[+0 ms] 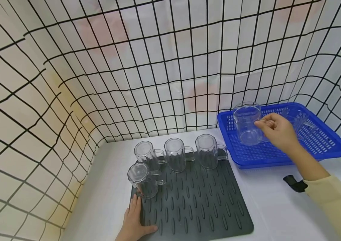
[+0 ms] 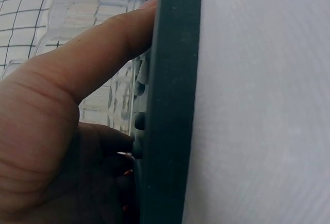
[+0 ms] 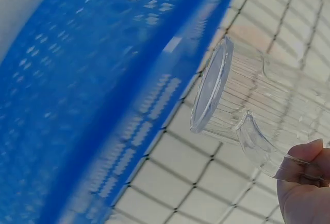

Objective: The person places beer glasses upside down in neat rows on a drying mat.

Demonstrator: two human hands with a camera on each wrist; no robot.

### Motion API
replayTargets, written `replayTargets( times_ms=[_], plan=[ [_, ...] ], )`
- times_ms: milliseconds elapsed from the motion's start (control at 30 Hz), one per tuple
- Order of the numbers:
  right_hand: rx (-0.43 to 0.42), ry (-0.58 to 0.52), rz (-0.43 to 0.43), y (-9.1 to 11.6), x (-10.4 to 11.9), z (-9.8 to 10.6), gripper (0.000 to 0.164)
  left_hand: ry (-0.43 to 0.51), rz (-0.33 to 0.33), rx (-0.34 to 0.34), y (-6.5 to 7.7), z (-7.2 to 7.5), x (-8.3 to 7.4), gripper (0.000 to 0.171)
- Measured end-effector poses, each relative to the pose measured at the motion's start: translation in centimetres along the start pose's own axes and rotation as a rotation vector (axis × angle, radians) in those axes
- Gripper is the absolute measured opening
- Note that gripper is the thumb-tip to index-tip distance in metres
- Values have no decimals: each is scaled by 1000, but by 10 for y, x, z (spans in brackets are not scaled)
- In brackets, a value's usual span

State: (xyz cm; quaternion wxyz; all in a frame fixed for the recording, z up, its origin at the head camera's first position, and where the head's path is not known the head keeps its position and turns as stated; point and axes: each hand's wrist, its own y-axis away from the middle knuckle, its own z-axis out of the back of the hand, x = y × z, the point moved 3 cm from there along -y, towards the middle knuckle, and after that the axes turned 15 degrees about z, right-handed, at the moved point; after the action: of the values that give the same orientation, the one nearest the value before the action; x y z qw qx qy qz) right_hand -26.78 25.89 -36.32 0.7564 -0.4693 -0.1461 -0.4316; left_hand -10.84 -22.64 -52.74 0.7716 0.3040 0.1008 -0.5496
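My right hand pinches the handle of a clear glass mug, held over the blue basket. In the right wrist view the mug's thick base faces the basket, and fingers close on its handle. Several similar glass mugs stand on the dark ribbed mat, apparently bottoms up: three along its back edge, including a middle mug, and a nearer mug at the left. My left hand rests on the mat's left edge with fingers extended, just below that nearer mug.
More clear glassware lies in the right part of the basket, hard to make out. Black wire grid walls surround the white table at the back and sides. A black piece juts out by the right sleeve.
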Motion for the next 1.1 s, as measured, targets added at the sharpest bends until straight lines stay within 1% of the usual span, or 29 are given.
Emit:
replayTargets(
  times_ms=[33,167,300,433,600,767,900,1100],
  plan=[
    [2,-19,18,0,5,-2,26,1,2,1,0,0,0,128],
    [9,-70,37,0,24,-7,20,1,2,3,-1,-1,2,128],
    [33,-77,41,4,42,-13,21,1,3,1,-2,-1,3,128],
    [65,-110,50,8,58,-19,21,1,1,-1,-1,-1,3,128],
    [88,-186,46,13,74,-27,16,-2,-12,-5,-1,0,4,127],
    [89,-273,73,20,90,-37,10,7,-17,-7,-1,-1,4,127],
    [113,-320,84,25,100,-44,9,13,-27,-7,-1,0,4,127],
    [122,-375,137,31,112,-55,6,21,-31,-3,0,1,2,128]
  ],
)
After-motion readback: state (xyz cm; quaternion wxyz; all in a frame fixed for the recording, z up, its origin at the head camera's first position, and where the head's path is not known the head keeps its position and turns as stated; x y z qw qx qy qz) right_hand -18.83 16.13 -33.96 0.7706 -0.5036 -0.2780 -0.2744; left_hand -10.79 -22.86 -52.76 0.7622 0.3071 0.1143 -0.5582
